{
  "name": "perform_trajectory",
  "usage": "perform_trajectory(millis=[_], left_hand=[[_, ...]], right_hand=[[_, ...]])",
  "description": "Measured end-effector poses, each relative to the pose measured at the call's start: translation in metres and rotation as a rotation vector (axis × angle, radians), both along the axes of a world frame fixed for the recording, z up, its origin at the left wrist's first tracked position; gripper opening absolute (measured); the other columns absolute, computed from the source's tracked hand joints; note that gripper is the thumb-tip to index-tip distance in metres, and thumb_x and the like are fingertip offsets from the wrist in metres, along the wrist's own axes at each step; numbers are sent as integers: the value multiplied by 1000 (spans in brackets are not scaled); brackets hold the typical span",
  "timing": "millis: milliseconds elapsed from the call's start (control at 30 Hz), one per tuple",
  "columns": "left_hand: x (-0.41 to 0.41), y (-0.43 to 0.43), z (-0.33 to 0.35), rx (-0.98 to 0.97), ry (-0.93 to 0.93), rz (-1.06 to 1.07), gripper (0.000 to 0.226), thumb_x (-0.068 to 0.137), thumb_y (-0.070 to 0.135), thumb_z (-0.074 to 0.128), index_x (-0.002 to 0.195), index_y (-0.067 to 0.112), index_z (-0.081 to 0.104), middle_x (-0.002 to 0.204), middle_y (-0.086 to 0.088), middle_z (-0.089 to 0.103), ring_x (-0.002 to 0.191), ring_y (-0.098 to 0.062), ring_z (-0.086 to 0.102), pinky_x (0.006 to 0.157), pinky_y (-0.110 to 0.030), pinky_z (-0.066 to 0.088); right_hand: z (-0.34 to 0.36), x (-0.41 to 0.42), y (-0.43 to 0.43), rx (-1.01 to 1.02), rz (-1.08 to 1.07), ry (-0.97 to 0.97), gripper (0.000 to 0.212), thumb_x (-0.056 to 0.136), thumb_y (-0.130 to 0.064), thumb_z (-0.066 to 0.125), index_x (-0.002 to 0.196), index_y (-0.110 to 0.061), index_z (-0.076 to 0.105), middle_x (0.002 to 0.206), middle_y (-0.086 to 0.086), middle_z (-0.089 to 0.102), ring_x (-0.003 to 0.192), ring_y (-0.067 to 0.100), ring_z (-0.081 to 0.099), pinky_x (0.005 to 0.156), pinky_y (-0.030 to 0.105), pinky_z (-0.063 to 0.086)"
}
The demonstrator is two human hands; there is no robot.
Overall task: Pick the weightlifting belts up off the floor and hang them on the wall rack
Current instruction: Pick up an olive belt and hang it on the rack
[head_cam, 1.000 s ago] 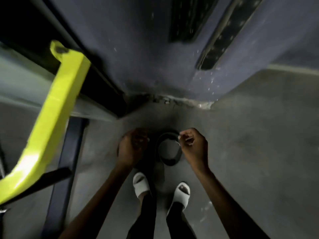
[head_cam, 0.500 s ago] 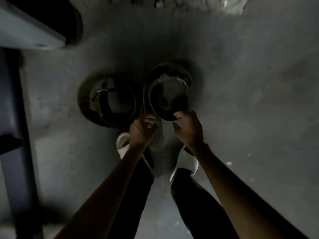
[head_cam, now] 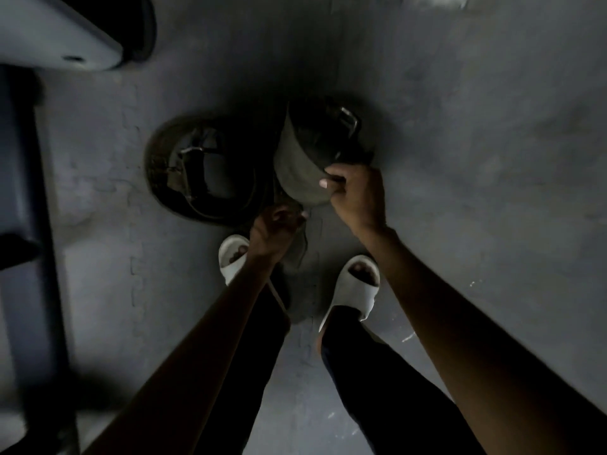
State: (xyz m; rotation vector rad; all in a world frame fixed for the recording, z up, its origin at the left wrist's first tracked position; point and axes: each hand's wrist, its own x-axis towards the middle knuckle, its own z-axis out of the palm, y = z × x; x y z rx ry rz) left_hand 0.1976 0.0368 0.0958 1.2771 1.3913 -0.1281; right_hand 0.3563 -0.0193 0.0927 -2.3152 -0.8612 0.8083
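Matt, worn leather on the belt (head_cam: 297,162) pinched in the right hand (head_cam: 356,198), with a glinting metal buckle (head_cam: 348,119). The other belt (head_cam: 203,172) looks scuffed and frayed, lying on rough, dull concrete floor (head_cam: 476,159). Smooth, matt white slides (head_cam: 356,290).

The far half of the coiled belt (head_cam: 297,165) in the right hand (head_cam: 359,200) sinks into shadow, so only a glint of its buckle (head_cam: 348,118) shows. The left hand (head_cam: 274,229) covers whatever its fingers close on (a strap end, perhaps; it cannot be told). The second belt (head_cam: 197,174) on the floor is murky, its inner parts unreadable. The dark frame (head_cam: 26,224) at left is blurred and cut off by the edge.
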Motion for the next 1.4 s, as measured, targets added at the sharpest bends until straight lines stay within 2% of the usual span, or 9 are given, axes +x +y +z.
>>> perform_trajectory(millis=[133,200,333,500,633,733,800,967,1400], left_hand=[[35,22,89,-64,-235,139,30,92,5,68,121,1,63,121,-15,69,81,12,68,77,-12,55],[46,38,139,-46,-309,166,30,93,5,67,122,3,64,120,-11,70,87,5,70,81,-15,56],[63,66,251,12,-455,165,34,92,5,67,124,-6,63,117,-18,72,108,-27,71,94,-46,58],[73,78,413,132,-540,83,24,95,-3,58,117,-12,62,80,4,78,70,-4,74,60,-17,57],[63,95,547,298,-535,24,21,92,7,68,111,-3,70,94,-3,77,78,-4,73,74,-26,62],[48,104,652,360,-599,-26,13,93,5,67,105,3,72,83,9,78,76,-2,73,69,-18,58],[40,105,721,417,-673,-56,16,93,0,64,107,-3,70,92,-3,79,76,-1,72,69,-17,56],[10,101,871,479,-766,-95,22,90,13,71,108,0,71,100,-15,77,79,-16,72,80,-34,60],[-122,52,1175,737,-1177,-204,34,90,22,73,118,2,70,108,-14,76,96,-22,74,78,-25,60]], right_hand=[[90,21,39,111,-213,261,31,86,-11,78,112,6,74,106,17,77,93,13,65,82,25,51],[139,30,55,159,-265,327,31,87,-11,77,111,9,74,105,20,76,92,13,65,81,25,50],[254,50,76,261,-374,400,39,88,-14,77,119,9,70,114,11,73,96,13,65,85,23,52],[406,65,80,372,-369,571,39,90,-15,76,123,4,69,118,12,74,110,20,70,103,33,53],[545,58,65,421,-216,633,28,93,-17,72,118,-3,73,114,14,77,108,19,71,104,40,54],[648,41,53,438,-77,627,27,94,-19,70,120,-9,73,109,6,79,100,12,75,88,27,59],[712,29,47,486,-34,600,31,94,-12,70,125,-8,70,110,5,78,96,9,75,80,21,59],[864,-12,30,632,37,417,30,94,-2,67,124,-1,68,114,19,75,93,17,74,79,20,60],[1195,-161,-10,1154,53,98,22,94,2,64,115,1,70,97,11,75,80,13,71,69,23,59]])
